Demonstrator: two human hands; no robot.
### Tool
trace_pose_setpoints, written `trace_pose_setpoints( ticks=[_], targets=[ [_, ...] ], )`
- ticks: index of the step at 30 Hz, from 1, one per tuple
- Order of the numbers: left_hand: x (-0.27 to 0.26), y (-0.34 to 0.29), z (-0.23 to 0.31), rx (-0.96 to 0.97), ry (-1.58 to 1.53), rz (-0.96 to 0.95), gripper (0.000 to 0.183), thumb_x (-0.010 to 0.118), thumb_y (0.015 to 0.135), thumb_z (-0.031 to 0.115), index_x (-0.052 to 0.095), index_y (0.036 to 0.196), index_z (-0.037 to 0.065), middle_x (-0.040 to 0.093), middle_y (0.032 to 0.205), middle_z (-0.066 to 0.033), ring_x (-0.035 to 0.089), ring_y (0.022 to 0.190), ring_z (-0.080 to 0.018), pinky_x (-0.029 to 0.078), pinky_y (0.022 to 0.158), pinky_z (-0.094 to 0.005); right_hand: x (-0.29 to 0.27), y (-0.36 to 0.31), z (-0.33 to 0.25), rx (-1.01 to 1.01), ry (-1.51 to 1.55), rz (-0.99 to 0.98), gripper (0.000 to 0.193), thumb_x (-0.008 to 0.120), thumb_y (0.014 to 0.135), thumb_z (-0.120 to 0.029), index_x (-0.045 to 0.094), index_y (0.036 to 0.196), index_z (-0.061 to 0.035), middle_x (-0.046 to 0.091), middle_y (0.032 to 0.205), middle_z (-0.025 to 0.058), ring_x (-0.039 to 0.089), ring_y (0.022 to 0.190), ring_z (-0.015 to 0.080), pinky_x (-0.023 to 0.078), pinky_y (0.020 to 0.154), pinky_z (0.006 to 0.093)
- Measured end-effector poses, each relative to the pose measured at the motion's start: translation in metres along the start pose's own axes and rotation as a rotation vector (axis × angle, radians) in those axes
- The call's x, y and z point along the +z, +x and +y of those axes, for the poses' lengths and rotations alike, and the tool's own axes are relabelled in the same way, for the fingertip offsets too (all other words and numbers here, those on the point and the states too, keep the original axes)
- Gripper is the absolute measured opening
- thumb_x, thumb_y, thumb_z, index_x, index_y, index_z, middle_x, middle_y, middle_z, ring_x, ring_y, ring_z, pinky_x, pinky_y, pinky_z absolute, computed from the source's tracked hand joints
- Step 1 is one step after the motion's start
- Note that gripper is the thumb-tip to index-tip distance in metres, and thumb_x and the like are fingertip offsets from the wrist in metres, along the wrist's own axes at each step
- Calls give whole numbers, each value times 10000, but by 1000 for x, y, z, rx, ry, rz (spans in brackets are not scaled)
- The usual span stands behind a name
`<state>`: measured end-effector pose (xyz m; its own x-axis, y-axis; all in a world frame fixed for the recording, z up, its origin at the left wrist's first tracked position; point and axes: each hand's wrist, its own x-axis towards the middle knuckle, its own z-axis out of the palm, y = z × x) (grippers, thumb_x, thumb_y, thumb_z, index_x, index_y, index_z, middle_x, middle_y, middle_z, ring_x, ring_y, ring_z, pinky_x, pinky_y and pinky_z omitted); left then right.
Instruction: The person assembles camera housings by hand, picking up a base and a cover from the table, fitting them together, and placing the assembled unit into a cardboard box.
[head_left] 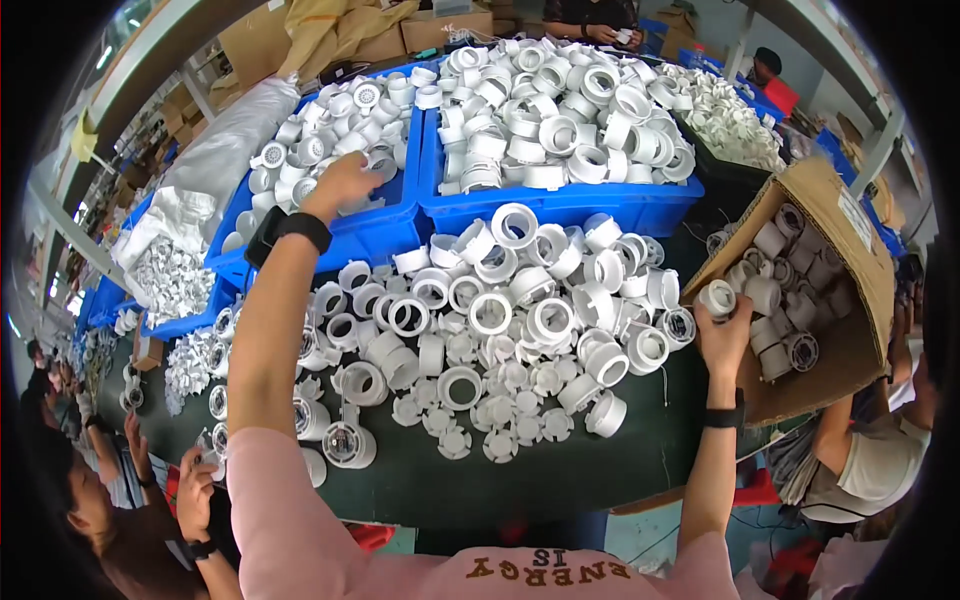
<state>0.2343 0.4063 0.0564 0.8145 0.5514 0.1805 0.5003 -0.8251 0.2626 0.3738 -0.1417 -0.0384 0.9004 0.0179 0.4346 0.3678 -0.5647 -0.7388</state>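
My left hand (345, 187) reaches into the left blue bin (372, 236), over a heap of white plastic cups. Its fingers point down among them, and their tips are too hidden and blurred to tell whether they grip. At the right, my right hand (726, 335) is closed round a white cylindrical plastic housing (717, 298), in front of the open side of a cardboard box (830, 215). More white cylindrical housings (765, 294) lie inside that box. Between my arms, white plastic rings (490, 313) are piled on the dark green table, with flat notched white discs (515, 400) nearer me.
A second blue bin (565, 205) heaped with white rings stands behind the pile. Small white pieces fill a tray (725, 150) at the back right. Assembled round units (349, 444) stand by my left forearm. Co-workers sit at the left, with a hand (195, 495) near the table edge.
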Motion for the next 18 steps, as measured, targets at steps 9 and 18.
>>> trace_pose_setpoints(
  ticks=[9, 18],
  targets=[
    [35, 43, -4, -204, 549, -480, 748, 734, 680, 354, 404, 1317, 142, 564, 1237, -153, 619, 939, -276, 501, 692, -380, -26, -2, -16, -129, 212, 47, 557, 763, 772, -219, 481, 1196, 6, 562, 1091, 90, 550, 989, 178, 429, 892, 318],
    [39, 44, -57, -17, 487, -352, 707, 783, 634, 413, 529, 1201, 75, 561, 1237, -186, 549, 1127, -363, 450, 942, -435, -23, -3, -26, 75, 770, -135, 416, 535, 942, -382, 495, 1174, -40, 594, 898, 53, 550, 643, 97, 452, 522, 208]
  ],
)
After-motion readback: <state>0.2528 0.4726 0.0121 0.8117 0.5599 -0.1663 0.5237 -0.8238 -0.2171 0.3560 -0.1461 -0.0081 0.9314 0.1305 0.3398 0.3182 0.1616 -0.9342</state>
